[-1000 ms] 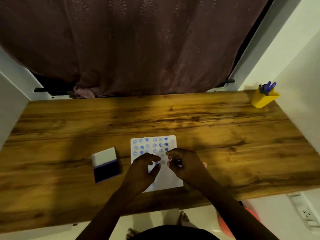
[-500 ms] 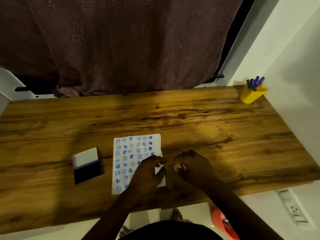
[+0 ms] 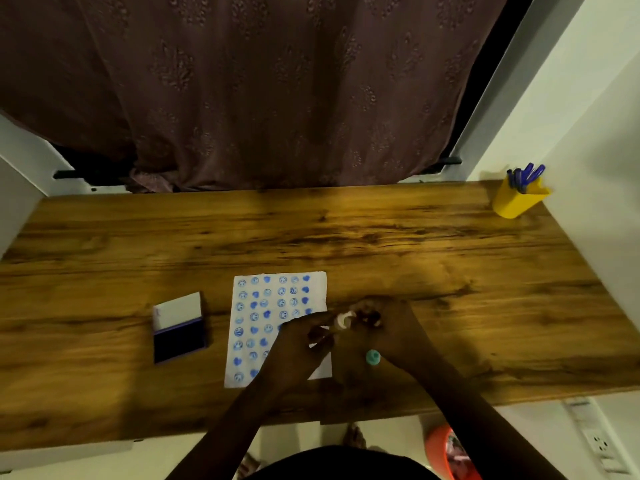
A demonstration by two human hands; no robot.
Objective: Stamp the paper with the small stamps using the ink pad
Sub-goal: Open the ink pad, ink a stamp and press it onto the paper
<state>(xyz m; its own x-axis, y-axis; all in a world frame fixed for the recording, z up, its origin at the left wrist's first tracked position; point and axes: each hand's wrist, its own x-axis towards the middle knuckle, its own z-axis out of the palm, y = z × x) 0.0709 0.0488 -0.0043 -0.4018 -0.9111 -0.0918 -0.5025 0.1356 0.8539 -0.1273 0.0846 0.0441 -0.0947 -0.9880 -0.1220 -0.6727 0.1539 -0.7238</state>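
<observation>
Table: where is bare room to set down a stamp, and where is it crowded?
Free: the wide strip of table between the paper and the curtain, and the stretch right of the hands, up to the yellow pen cup. A narrow gap lies between ink pad and paper. Crowded: the paper's right edge, where left hand, right hand and a green stamp meet.

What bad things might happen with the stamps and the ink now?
1. The ink pad lies open, so a sleeve or arm passing over it might pick up ink.
2. The left hand rests on the stamped paper; if the prints are still wet, they may smudge.
3. The small teal stamp sits loose by the right hand and might get knocked off the table.
</observation>
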